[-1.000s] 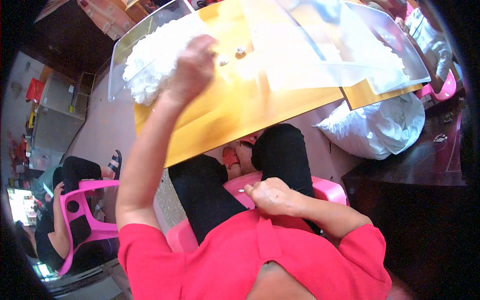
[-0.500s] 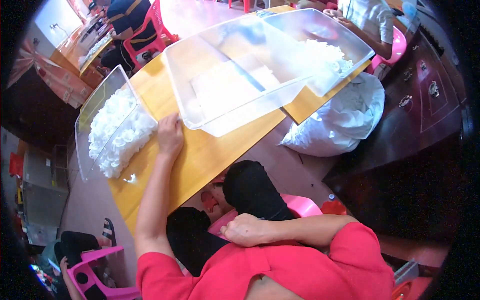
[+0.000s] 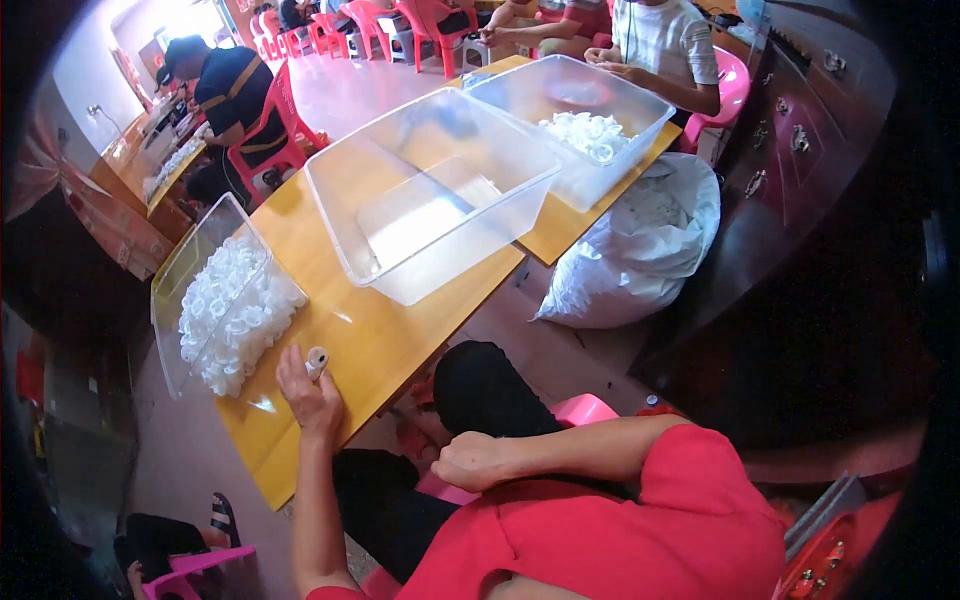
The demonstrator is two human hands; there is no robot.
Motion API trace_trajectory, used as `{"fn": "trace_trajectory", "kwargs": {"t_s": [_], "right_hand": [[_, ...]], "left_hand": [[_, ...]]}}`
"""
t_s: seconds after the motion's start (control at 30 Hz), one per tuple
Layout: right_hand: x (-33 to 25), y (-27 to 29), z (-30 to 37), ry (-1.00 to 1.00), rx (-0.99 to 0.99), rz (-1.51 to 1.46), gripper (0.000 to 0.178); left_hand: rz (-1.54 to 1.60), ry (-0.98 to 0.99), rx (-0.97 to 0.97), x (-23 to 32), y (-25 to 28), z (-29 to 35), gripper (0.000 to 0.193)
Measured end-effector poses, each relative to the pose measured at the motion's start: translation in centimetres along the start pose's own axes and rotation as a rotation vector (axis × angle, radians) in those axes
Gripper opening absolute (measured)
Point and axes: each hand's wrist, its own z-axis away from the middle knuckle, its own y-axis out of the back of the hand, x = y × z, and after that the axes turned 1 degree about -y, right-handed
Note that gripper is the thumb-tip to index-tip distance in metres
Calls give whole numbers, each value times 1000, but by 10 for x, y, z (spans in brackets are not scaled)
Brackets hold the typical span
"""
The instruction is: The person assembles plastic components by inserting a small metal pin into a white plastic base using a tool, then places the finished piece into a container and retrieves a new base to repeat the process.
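My left hand (image 3: 314,402) is over the near part of the yellow table, with a small white round plastic piece (image 3: 317,362) pinched between thumb and fingers. Beside it, to the left, a tilted clear bin (image 3: 172,350) holds a heap of white plastic rings (image 3: 235,315). A stray bit of white (image 3: 262,404) lies on the tabletop below that heap. My right hand (image 3: 470,461) rests in a fist at my lap; whatever its fingers enclose is hidden.
A large clear bin (image 3: 400,285) stands mid-table, and another clear bin (image 3: 640,130) with white pieces stands farther right. Below the table edge sits a big white sack (image 3: 630,260). A person in a white shirt (image 3: 665,45) sits at the far right; dark drawers (image 3: 790,140) line the right side.
My left hand has come back from beside the large bin toward the near table, and the white piece now shows in its fingers. My right fist stays at my lap. The view has tilted up.
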Motion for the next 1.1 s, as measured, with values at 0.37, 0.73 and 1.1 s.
{"fn": "trace_trajectory", "kwargs": {"t_s": [0.37, 0.73, 1.1], "right_hand": [[-8, -14, -10, -84, -144, 127, 17], [-22, -21, -18, -17, 234, -331, 18], [-140, -22, -13, 82, 259, -657, 15]], "left_hand": [[354, 456, -57, -20, 37, 39, 16], [2213, 913, -32, 70, 163, 153, 29], [2079, 1017, 51, 84, 208, 230, 27]]}}
